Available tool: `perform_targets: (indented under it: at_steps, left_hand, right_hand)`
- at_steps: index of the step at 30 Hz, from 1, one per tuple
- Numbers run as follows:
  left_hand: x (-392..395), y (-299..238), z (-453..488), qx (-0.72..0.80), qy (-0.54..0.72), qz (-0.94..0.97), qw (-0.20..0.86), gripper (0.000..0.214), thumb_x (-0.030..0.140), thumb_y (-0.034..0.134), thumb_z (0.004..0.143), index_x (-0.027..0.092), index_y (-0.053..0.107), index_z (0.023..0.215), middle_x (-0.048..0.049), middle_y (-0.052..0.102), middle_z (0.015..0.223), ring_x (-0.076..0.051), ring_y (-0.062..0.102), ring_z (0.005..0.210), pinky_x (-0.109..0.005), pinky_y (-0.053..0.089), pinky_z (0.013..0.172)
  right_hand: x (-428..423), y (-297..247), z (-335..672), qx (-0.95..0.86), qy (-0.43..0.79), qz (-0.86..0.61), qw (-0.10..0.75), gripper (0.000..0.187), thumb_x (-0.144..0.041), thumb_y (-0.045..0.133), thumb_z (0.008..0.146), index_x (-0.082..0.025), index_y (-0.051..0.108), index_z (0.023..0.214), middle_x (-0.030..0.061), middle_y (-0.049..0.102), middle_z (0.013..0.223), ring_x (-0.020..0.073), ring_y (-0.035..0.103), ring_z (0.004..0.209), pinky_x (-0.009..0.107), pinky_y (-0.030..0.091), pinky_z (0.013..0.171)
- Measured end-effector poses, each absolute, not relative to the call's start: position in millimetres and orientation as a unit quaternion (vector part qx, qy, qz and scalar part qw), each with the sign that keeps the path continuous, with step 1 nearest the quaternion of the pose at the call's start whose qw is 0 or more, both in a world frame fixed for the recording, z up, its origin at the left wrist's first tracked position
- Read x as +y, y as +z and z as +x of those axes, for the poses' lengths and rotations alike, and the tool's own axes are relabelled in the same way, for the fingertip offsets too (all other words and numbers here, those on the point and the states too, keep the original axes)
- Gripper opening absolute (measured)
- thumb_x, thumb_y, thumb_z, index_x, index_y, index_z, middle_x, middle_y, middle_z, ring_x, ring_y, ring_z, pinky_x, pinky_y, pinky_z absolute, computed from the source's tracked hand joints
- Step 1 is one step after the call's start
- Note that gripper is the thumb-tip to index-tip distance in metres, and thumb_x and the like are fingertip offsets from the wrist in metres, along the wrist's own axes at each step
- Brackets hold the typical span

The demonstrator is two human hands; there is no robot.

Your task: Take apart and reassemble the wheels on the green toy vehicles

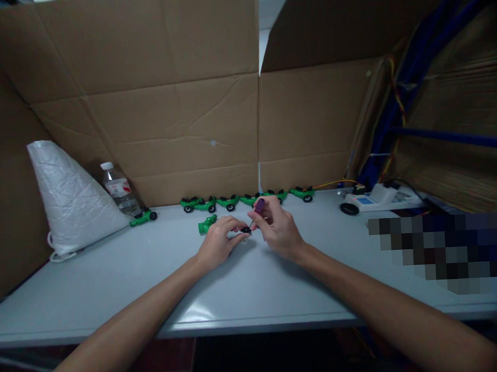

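My left hand (219, 243) rests on the grey table (153, 280), fingers pinched on a small black wheel-like part (246, 229). A green toy part (207, 224) lies just behind this hand. My right hand (278, 228) is closed around a small screwdriver with a purple handle (259, 206), its tip pointing down at the black part. Behind both hands, a row of several green toy cars with black wheels (241, 199) stands along the cardboard wall.
A white woven bag (70, 198) and a water bottle (119, 190) stand at the back left, with one more green car (144, 217) beside them. A white device with cables (376, 197) sits at the back right. Cardboard walls (164, 101) enclose the table.
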State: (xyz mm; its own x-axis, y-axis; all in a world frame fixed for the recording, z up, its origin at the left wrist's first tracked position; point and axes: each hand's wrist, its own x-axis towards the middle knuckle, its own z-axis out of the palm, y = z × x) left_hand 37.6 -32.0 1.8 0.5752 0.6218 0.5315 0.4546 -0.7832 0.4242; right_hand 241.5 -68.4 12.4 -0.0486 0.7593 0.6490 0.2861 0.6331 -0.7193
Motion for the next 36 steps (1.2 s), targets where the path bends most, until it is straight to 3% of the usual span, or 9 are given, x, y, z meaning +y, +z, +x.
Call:
perform_targets:
  at_steps: [9, 36]
  left_hand:
    - [-27.8, -3.0, 35.3, 0.309, 0.334, 0.881, 0.131, 0.018, 0.034, 0.071, 0.096, 0.021, 0.074, 0.108, -0.0064, 0.073, 0.101, -0.022, 0.066, 0.096, -0.035, 0.051, 0.09]
    - [-28.4, 2.8, 38.0, 0.329, 0.335, 0.871, 0.145, 0.021, 0.038, 0.075, 0.093, 0.02, 0.076, 0.103, -0.0052, 0.074, 0.097, -0.02, 0.067, 0.089, -0.029, 0.051, 0.077]
  right_hand:
    - [-68.5, 8.3, 242.5, -0.684, 0.258, -0.351, 0.585, 0.028, -0.05, 0.062, 0.1, -0.027, 0.051, 0.112, 0.0014, 0.066, 0.084, 0.0196, 0.07, 0.069, 0.028, 0.053, 0.051]
    - [-69.1, 14.5, 242.0, -0.679, 0.254, -0.35, 0.593, 0.027, -0.048, 0.061, 0.101, -0.027, 0.05, 0.112, 0.001, 0.067, 0.088, 0.0184, 0.072, 0.073, 0.031, 0.062, 0.066]
